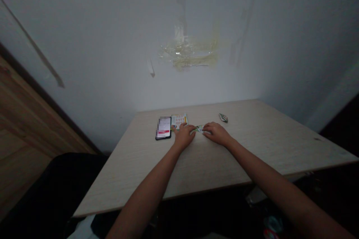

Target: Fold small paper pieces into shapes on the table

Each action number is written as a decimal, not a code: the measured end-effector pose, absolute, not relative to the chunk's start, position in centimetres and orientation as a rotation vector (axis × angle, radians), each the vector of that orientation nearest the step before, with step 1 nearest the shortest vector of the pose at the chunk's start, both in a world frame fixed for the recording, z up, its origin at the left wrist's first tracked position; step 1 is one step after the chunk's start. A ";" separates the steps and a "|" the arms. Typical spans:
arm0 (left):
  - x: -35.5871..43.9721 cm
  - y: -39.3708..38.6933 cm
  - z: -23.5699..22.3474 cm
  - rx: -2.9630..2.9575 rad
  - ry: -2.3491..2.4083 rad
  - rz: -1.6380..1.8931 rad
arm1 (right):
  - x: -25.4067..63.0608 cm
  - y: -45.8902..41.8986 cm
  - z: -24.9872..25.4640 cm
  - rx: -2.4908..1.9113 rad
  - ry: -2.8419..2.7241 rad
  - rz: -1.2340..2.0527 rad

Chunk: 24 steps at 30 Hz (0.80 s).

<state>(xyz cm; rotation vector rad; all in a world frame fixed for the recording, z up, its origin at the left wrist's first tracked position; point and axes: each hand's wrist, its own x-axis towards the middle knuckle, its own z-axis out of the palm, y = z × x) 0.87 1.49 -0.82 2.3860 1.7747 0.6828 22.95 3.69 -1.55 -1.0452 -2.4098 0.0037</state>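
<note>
A small strip of printed paper (199, 129), green and white and seemingly folded, lies on the table between my two hands. My left hand (184, 136) presses its fingers on the strip's left end, with the thumb side close to a printed sheet or booklet (179, 119). On the right end, the fingers of my right hand (218, 133) are closed. Just beyond the right hand sits a small folded paper piece (223, 118). Parts of the strip are hidden under my fingers.
A phone (163, 128) with a lit screen lies left of the printed sheet. The pale wooden table (134, 164) meets a wall (112, 44) marked with old tape (193, 54). Wooden boards (25, 108) and a dark object (70, 179) are at the left.
</note>
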 end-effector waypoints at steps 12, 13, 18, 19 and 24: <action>1.0 1.0 -0.2 2.440 1.748 0.750 | 22.7 3.5 -1.1 -1.202 -2.364 0.016; 1.0 1.0 -0.2 2.450 1.736 0.747 | 22.8 3.4 -1.1 -1.204 -2.366 0.009; 1.0 0.9 -0.3 2.473 1.689 0.753 | 22.9 3.5 -1.2 -1.219 -2.347 -0.030; 1.0 0.9 -0.3 2.478 1.679 0.750 | 22.9 3.5 -1.2 -1.216 -2.345 -0.040; 1.1 0.8 -0.3 2.536 1.655 0.700 | 23.0 3.5 -1.2 -1.203 -2.369 -0.059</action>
